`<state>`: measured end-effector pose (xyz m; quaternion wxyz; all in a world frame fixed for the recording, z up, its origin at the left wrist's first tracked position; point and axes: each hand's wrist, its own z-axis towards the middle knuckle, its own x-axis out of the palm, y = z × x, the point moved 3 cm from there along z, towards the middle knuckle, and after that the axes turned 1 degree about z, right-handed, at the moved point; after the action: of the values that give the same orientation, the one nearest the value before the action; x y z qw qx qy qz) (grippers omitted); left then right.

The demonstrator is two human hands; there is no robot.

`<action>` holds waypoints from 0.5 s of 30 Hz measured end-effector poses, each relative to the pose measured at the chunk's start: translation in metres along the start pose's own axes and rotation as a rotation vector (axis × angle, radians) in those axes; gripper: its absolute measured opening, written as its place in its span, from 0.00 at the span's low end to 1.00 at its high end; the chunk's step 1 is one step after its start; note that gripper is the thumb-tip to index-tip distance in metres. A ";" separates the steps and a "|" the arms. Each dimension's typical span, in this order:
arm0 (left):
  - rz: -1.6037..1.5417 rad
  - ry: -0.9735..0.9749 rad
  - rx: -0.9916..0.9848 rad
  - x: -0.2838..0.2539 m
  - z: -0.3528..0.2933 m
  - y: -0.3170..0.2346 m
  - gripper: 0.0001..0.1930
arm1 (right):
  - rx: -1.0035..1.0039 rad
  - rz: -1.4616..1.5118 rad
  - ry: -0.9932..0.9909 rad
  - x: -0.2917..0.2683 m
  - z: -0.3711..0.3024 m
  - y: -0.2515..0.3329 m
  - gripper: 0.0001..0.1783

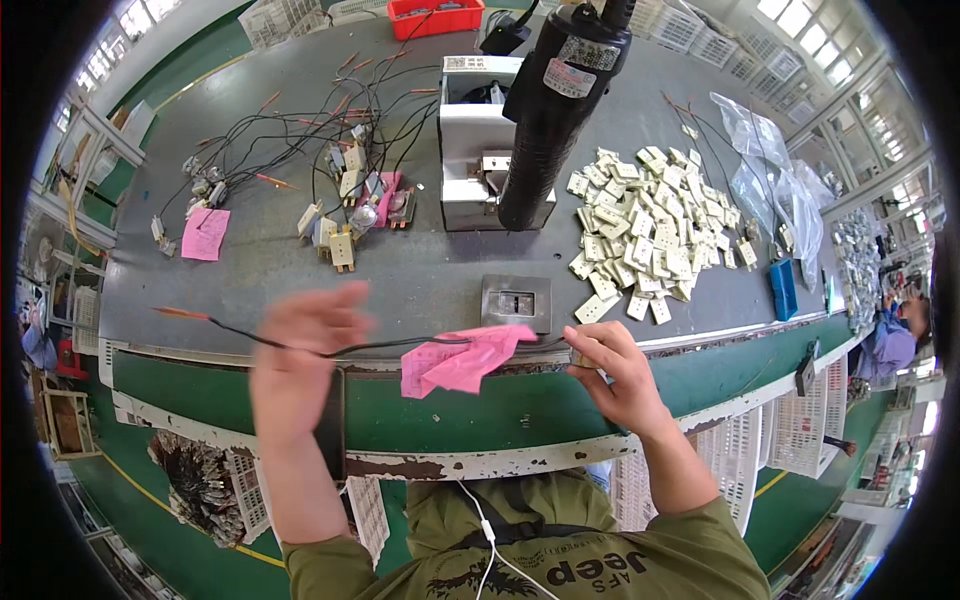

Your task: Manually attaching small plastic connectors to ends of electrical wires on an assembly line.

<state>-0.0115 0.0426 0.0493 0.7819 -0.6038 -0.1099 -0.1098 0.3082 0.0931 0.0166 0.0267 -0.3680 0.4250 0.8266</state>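
Observation:
A thin black cable point(380, 345) with an orange tip stretches across in front of me, above the table's front edge. Its right end runs to my right hand point(622, 375), whose thumb and fingers pinch it; a small piece there is mostly hidden by the fingers. A crumpled pink paper slip point(455, 372) hangs on the cable between my hands. My left hand point(310, 335) is smeared by motion and overlaps the cable, so its grip is unclear. Just beyond the slip, a grey metal block point(516, 303) with a rectangular slot lies on the table.
Many cream plastic pieces point(650, 220) are heaped at right, beside a blue holder point(783, 290) and clear plastic bags point(795, 205). A white fixture point(470, 140) stands at the back behind a black cylindrical tool point(555, 110). Cables with connectors point(345, 180) lie at left.

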 end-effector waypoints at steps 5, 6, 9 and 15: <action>0.271 0.222 -0.329 0.039 -0.015 0.031 0.32 | -0.002 0.030 -0.042 0.014 -0.002 0.004 0.33; 0.236 0.227 -0.440 0.041 -0.017 0.036 0.31 | -0.002 0.030 -0.039 0.016 -0.003 0.006 0.33; 0.182 0.205 -0.525 0.052 -0.013 0.028 0.25 | 0.049 0.039 -0.060 0.021 -0.005 0.005 0.32; 0.185 0.083 -0.443 0.055 -0.014 0.030 0.26 | 0.064 0.073 -0.121 0.022 -0.006 0.004 0.34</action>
<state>0.0504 0.0347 0.0349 0.6408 -0.7631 0.0049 -0.0838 0.2942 0.0797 0.0033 0.0340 -0.3004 0.4619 0.8338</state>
